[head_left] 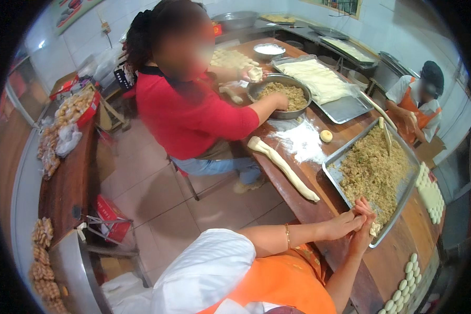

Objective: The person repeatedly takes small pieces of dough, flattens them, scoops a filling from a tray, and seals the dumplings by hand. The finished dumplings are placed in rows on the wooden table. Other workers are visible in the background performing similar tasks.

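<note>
My left hand (343, 225), with a bracelet at the wrist, meets my right hand (363, 231) over the near corner of a metal tray (406, 204). A small piece of dough (375, 229) shows at the far side of my right hand, which holds it. The fingers of both hands overlap, so my left hand's grip on it is hidden. Crumbly yellow-brown filling (373, 172) is heaped in the tray, with a utensil (386, 137) standing in it. Left of the tray, a long dough roll (284, 168) lies along the table edge.
Across the wooden table (400, 259), a person in red (196, 106) holds dough over a bowl of filling (284, 94). Another person (414, 102) works at the far side. Flour (300, 137), a round dough piece (326, 136), sheeted dough (314, 78) and pale oval pieces (402, 288) lie about.
</note>
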Motion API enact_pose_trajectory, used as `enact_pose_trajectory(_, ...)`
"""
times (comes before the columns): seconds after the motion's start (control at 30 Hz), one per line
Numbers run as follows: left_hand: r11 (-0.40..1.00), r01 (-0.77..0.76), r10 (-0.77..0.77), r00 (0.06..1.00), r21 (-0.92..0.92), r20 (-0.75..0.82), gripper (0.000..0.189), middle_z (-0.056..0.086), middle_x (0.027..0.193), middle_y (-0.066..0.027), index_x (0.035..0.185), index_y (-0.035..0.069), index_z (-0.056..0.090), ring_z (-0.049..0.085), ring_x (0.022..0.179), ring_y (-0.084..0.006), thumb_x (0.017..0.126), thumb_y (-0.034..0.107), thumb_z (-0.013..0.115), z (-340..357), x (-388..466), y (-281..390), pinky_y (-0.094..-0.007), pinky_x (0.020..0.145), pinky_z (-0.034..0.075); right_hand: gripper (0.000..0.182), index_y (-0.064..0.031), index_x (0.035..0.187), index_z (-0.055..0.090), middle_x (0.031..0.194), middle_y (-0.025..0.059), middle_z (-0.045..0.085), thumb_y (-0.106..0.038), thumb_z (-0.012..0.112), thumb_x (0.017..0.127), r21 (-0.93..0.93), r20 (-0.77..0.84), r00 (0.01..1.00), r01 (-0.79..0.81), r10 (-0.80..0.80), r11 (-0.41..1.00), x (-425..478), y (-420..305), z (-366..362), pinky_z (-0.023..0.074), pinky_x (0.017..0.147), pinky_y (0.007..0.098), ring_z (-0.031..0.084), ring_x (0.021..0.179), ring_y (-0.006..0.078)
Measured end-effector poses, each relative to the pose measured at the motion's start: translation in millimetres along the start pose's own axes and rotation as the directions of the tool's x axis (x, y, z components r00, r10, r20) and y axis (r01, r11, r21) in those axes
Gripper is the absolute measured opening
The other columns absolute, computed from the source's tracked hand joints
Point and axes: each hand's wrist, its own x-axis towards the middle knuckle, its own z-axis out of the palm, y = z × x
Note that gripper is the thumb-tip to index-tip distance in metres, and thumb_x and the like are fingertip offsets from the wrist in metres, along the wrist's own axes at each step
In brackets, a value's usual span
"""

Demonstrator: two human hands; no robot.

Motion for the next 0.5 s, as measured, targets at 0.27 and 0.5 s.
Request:
enact_pose_trajectory(0.27, 0.986, 0.161, -0.164, 0.969, 0.035, 0.185, 0.047, 0.061, 0.108, -0.008, 0.123, 0.005, 0.055, 0.057, 0.103, -0.018, 0.104, 0.045, 0.04, -8.2, -15.1, -4.7, -0.0309, 0.078, 0.05, 0.059, -0.0038, 0.114, 0.065, 0.144, 0.0186, 0.05, -0.053, 0.033, 0.105, 0.284, -0.048, 0.995, -0.067, 0.085, 0.956, -6.2, 25.9, 10.3, 0.0249, 0.118, 0.0467, 0.035, 0.143, 0.0303)
enact_pose_trajectory(0.5, 0.816, 0.543, -0.484, 0.829, -0.199, 0.28, 0.049, 0.058, 0.092, 0.0001, 0.13, 0.008, 0.047, 0.055, 0.075, -0.0086, 0.104, 0.049, 0.042, -20.9, -10.0, 4.5, -0.0224, 0.059, 0.043, 0.064, -0.0012, 0.11, 0.07, 0.128, 0.0158, 0.064, -0.051, 0.03, 0.106, -0.102, -0.16, 0.98, 0.106, -0.122, 0.989, -3.3, -6.0, 10.1, 0.03, 0.116, 0.0469, 0.04, 0.14, 0.031)
